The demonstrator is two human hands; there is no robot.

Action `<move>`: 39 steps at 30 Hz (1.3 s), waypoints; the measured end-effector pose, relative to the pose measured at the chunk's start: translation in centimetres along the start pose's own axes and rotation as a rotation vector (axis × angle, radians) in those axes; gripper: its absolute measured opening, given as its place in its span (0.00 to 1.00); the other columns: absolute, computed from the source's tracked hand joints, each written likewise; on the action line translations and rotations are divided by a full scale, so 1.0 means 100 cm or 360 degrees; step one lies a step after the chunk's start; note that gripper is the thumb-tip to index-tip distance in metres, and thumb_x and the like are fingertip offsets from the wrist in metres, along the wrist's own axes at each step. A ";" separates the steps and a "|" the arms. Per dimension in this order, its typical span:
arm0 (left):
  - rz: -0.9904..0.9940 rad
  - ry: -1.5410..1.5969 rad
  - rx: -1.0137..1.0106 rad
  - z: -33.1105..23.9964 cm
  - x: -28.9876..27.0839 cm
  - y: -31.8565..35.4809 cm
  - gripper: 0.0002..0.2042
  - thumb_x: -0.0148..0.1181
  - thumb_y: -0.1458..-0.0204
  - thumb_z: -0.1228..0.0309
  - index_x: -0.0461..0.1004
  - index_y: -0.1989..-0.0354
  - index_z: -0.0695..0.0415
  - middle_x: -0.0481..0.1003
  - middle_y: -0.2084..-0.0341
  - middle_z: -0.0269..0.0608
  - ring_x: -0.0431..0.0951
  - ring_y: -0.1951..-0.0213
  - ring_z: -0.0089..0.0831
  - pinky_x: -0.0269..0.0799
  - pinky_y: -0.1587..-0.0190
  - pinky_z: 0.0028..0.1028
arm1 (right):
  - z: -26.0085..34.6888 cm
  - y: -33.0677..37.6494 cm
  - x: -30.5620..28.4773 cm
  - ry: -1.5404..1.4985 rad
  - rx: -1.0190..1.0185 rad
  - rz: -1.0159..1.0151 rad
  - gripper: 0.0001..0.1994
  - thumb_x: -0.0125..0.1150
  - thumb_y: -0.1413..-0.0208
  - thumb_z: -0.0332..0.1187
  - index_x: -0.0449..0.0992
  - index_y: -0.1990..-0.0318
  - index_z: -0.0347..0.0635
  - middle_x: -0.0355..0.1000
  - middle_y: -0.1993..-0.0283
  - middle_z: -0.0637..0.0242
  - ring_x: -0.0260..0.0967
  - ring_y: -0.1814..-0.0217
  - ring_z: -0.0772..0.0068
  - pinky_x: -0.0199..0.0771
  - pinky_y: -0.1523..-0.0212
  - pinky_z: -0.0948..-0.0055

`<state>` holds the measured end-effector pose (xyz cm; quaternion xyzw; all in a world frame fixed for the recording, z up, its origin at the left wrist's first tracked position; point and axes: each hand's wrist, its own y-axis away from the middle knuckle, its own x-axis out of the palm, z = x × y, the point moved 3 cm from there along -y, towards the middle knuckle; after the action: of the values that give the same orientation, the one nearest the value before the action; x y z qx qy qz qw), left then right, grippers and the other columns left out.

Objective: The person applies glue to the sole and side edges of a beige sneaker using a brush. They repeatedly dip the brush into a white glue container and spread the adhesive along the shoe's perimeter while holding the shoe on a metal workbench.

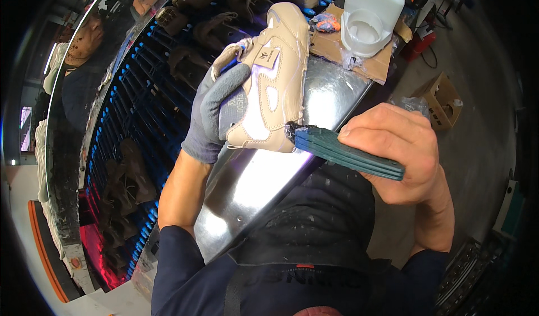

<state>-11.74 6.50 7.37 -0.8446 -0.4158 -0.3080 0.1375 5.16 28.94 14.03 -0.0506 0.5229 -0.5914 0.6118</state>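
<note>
My gloved left hand [205,114] grips a beige and white shoe upper [285,74] over the metal table [331,91], between its left and right edges. My bare right hand [398,147], just beyond the table's right edge, closes on a layered green-blue brush [348,152]; its black tip meets the upper's near right corner. Bare metal shows on both sides of the upper. The far right corner is taken by cardboard [323,47] bearing a white bottle [384,4], a cup [362,29] and an orange-blue lump [327,22]. Along the left edge, a rack of blue-tipped rods [151,114] leaves little margin. Some of my left fingers are hidden behind the upper, and my right fingertips under the brush. Glare washes out the metal; dark shoes [135,170] on the rack blur into shadow.
</note>
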 end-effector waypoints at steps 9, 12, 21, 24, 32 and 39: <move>-0.0132 0.0069 -0.0048 0.007 -0.017 -0.017 0.22 0.56 0.29 0.74 0.66 0.28 0.57 0.74 0.35 0.54 0.79 0.36 0.45 0.79 0.33 0.42 | 0.002 -0.002 -0.011 0.0164 -0.0124 -0.0053 0.15 0.74 0.59 0.21 0.82 0.60 0.28 0.80 0.64 0.52 0.82 0.67 0.58 0.80 0.69 0.69; 0.0048 0.0265 -0.0089 0.004 -0.004 -0.016 0.20 0.55 0.28 0.72 0.69 0.30 0.58 0.76 0.36 0.52 0.79 0.36 0.45 0.77 0.31 0.44 | 0.002 -0.002 -0.014 0.0223 -0.0173 -0.0072 0.14 0.74 0.56 0.22 0.82 0.60 0.27 0.80 0.64 0.52 0.82 0.66 0.57 0.81 0.69 0.69; -0.0158 0.0158 -0.0177 0.002 0.014 -0.027 0.17 0.61 0.33 0.69 0.70 0.37 0.55 0.78 0.42 0.47 0.79 0.38 0.42 0.76 0.33 0.42 | 0.010 -0.008 -0.026 0.0487 -0.0332 -0.0038 0.15 0.74 0.52 0.25 0.82 0.58 0.26 0.80 0.63 0.50 0.83 0.64 0.54 0.85 0.66 0.66; -0.0360 0.0067 -0.0145 0.000 0.027 -0.026 0.13 0.57 0.32 0.70 0.71 0.41 0.53 0.79 0.44 0.45 0.80 0.40 0.40 0.76 0.34 0.42 | 0.006 -0.008 -0.028 0.0588 -0.0445 -0.0020 0.16 0.75 0.52 0.26 0.82 0.56 0.26 0.80 0.62 0.50 0.83 0.62 0.52 0.85 0.65 0.65; 0.0141 -0.2484 0.1307 -0.010 0.006 -0.023 0.34 0.78 0.46 0.72 0.69 0.31 0.61 0.78 0.40 0.51 0.79 0.37 0.44 0.75 0.31 0.36 | 0.010 -0.012 -0.037 0.0943 -0.0675 0.0149 0.19 0.78 0.55 0.25 0.83 0.55 0.28 0.81 0.57 0.49 0.84 0.57 0.52 0.90 0.60 0.63; 0.0169 -0.2501 0.1291 -0.005 -0.001 -0.026 0.46 0.85 0.57 0.73 0.63 0.28 0.62 0.74 0.36 0.50 0.78 0.37 0.42 0.72 0.31 0.36 | 0.009 -0.009 -0.033 0.1149 -0.0746 0.0157 0.20 0.81 0.62 0.22 0.85 0.57 0.29 0.83 0.56 0.52 0.84 0.52 0.55 0.92 0.57 0.65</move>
<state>-14.06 7.82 7.69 -0.7165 -0.4275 0.5391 0.1151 5.98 30.76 16.98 0.0469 0.8252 -0.4066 0.3892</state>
